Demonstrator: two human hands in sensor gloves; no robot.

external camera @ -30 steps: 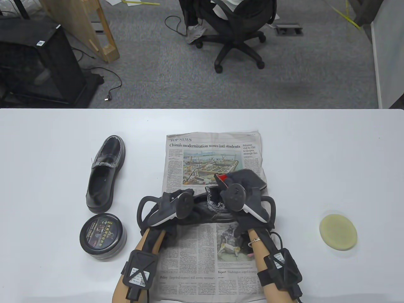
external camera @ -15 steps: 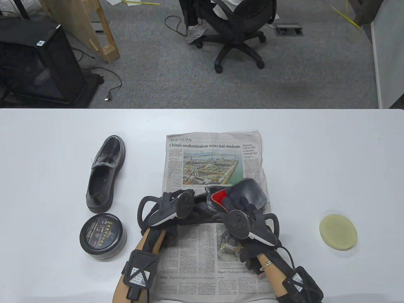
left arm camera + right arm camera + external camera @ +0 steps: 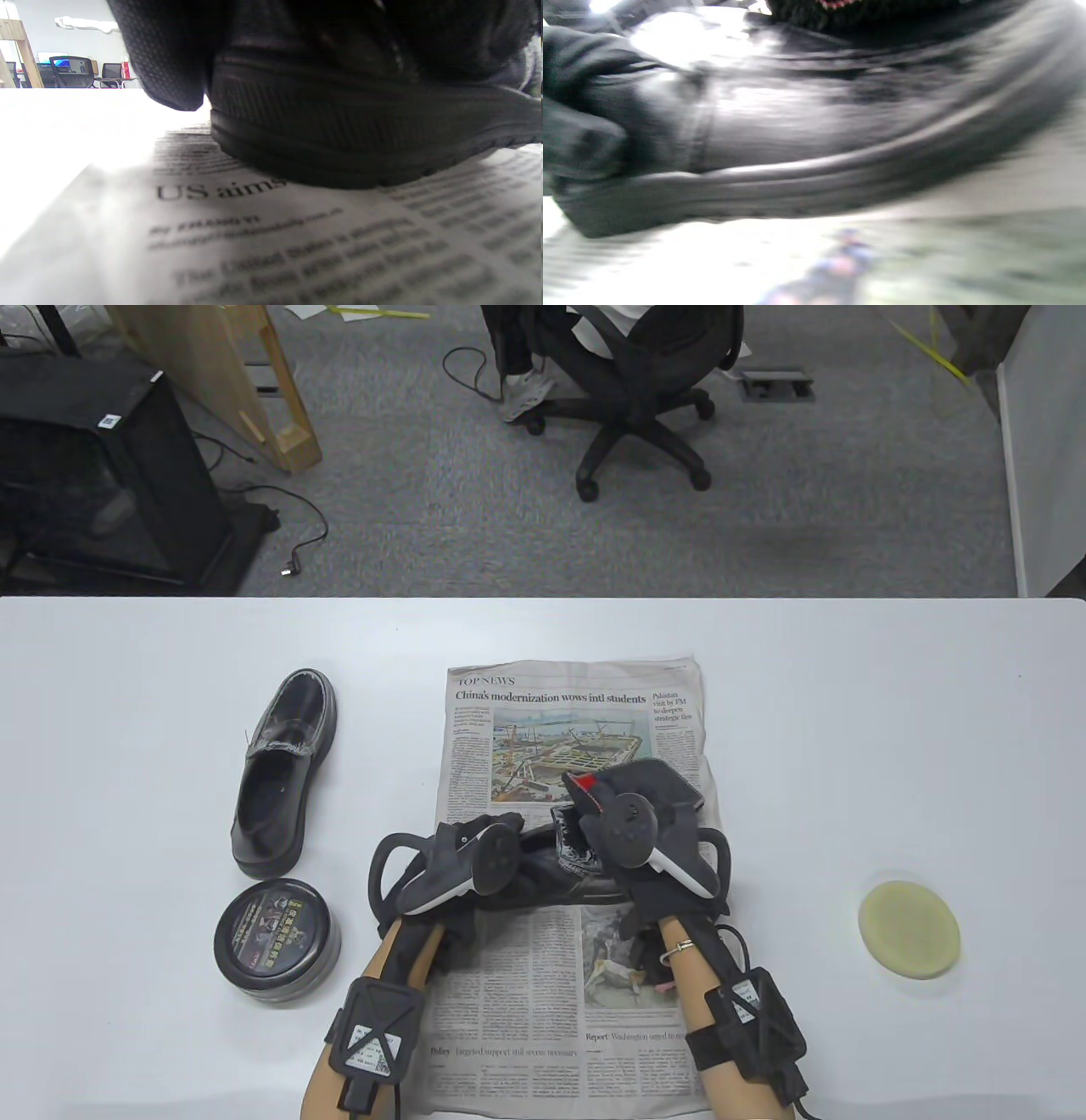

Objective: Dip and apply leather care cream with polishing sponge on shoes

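Observation:
A black leather shoe [image 3: 543, 882] lies across the newspaper [image 3: 551, 729], mostly hidden by both hands. My left hand [image 3: 475, 857] grips its left end; the sole [image 3: 360, 140] rests on the paper in the left wrist view. My right hand [image 3: 628, 831] holds a dark grey cloth with a red patch [image 3: 662, 780] against the shoe's right part. The shoe's side [image 3: 818, 127] fills the right wrist view. The yellow round sponge [image 3: 909, 930] lies alone on the table at the right. The black cream tin [image 3: 277, 942] stands with its lid on at the left.
A second black shoe [image 3: 284, 772] lies on the white table [image 3: 848, 687] left of the newspaper, just behind the tin. An office chair stands on the floor beyond the table's far edge.
My right hand with the cloth drew back toward me across the shoe, then pushed forward again to where it was. The left hand and the shoe stayed still.

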